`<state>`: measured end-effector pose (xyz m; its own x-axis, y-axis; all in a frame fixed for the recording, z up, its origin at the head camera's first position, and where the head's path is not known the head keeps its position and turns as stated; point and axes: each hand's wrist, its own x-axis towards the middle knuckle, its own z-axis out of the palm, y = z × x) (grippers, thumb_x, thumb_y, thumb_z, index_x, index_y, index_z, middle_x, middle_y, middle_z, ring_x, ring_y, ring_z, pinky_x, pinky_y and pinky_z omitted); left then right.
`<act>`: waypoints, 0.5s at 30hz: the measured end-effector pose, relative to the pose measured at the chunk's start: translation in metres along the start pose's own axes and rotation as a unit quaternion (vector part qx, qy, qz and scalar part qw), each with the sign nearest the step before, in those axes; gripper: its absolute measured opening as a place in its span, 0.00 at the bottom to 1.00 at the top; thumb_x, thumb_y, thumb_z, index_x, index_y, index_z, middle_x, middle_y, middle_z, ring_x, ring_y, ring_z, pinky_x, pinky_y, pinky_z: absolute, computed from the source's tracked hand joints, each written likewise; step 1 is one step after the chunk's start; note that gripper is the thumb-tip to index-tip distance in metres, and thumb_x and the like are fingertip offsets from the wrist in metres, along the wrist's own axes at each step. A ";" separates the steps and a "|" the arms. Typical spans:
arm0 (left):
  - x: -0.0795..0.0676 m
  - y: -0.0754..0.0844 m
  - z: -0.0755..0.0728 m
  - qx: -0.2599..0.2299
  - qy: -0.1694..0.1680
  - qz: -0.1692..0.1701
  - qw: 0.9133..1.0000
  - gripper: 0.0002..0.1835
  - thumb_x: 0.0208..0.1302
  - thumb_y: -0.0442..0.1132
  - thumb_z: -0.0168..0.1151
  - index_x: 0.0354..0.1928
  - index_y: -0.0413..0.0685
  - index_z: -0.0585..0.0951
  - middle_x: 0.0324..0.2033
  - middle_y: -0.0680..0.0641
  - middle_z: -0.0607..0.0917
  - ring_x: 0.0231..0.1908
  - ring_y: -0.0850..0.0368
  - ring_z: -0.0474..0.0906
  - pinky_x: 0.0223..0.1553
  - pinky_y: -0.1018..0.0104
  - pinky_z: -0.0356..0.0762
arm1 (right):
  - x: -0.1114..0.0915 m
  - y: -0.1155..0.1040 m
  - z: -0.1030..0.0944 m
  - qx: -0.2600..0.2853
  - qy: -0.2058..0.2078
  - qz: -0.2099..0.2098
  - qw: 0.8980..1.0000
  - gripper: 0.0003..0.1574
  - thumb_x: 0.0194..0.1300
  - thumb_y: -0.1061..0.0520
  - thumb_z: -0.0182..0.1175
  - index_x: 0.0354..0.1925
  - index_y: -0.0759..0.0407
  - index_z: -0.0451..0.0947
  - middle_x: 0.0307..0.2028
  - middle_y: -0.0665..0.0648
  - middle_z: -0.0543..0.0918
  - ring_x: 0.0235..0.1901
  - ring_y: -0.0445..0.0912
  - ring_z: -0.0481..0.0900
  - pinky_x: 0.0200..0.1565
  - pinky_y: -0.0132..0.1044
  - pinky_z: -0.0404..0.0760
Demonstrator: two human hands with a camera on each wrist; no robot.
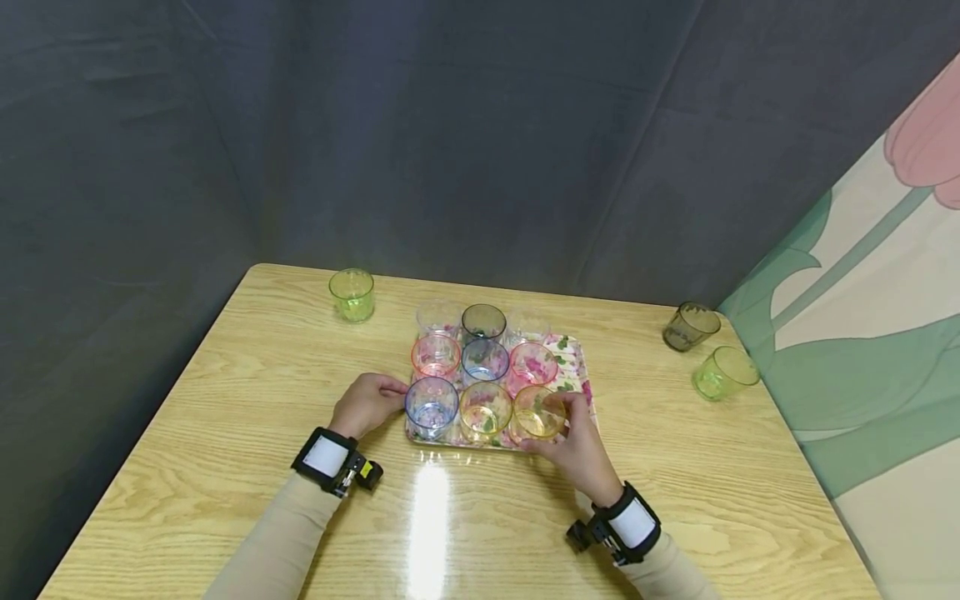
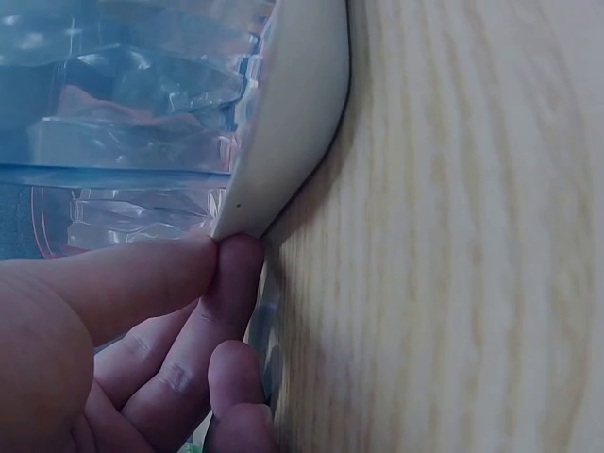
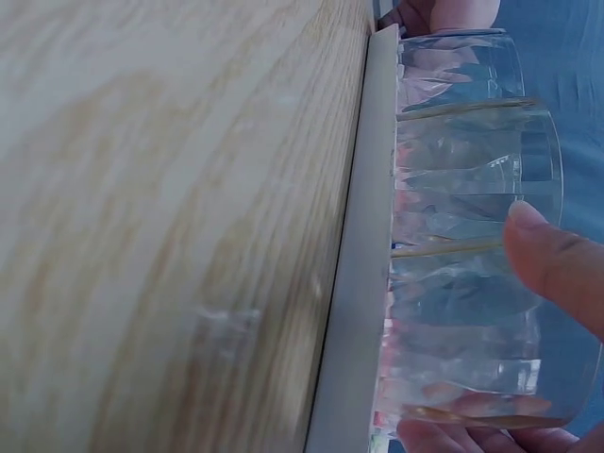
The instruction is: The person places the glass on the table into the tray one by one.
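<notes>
A floral tray [image 1: 573,367] holds several clear cups in rows. At its left edge my left hand [image 1: 367,403] pinches the rim between thumb and fingers, as the left wrist view shows. The blue-rimmed cup [image 1: 431,408] stands right beside those fingers. My right hand [image 1: 576,442] grips the yellow cup [image 1: 538,414] at the tray's front right, thumb on the near side and fingers on the far side. Next to it stands another yellow cup [image 1: 485,410]. Behind are a red-rimmed cup [image 1: 436,357], a blue cup [image 1: 485,361], a pink cup [image 1: 532,367] and a dark cup [image 1: 483,322].
On the wooden table [image 1: 225,433], a green cup [image 1: 352,296] stands at the back left. A smoky dark cup [image 1: 688,327] and another green cup [image 1: 723,374] are at the right. Dark cloth [image 1: 450,142] hangs behind, and a flowered curtain [image 1: 862,358] borders the right edge.
</notes>
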<state>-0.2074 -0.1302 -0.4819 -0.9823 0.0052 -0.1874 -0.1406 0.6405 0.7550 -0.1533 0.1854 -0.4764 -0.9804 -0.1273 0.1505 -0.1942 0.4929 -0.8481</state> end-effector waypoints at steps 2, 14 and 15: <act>0.000 0.000 0.000 0.000 -0.001 -0.001 1.000 0.12 0.54 0.44 0.64 0.38 0.47 0.85 0.33 0.48 0.87 0.31 0.60 0.79 0.37 0.60 0.72 | 0.000 0.001 0.000 0.003 0.001 -0.003 1.000 0.47 0.41 0.53 0.73 0.54 0.62 0.58 0.53 0.64 0.70 0.56 0.56 0.68 0.50 0.59 0.73; 0.001 0.001 0.001 0.002 -0.001 -0.003 1.000 0.12 0.53 0.44 0.65 0.38 0.47 0.85 0.33 0.49 0.87 0.32 0.59 0.79 0.38 0.59 0.72 | -0.002 -0.011 -0.001 -0.023 -0.004 -0.009 1.000 0.45 0.44 0.56 0.72 0.54 0.66 0.57 0.52 0.68 0.71 0.55 0.59 0.68 0.48 0.60 0.74; 0.001 0.001 0.001 0.002 -0.001 -0.003 1.000 0.12 0.53 0.44 0.65 0.38 0.48 0.85 0.33 0.49 0.87 0.32 0.59 0.79 0.38 0.59 0.72 | -0.004 -0.015 -0.001 -0.025 -0.004 -0.013 1.000 0.45 0.45 0.57 0.72 0.54 0.67 0.57 0.52 0.69 0.71 0.54 0.60 0.68 0.48 0.61 0.74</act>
<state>-0.2087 -0.1288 -0.4819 -0.9811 0.0023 -0.1934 -0.1467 0.6429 0.7517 -0.1470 0.1794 -0.4637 -0.9748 -0.1480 0.1671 -0.2209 0.5312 -0.8180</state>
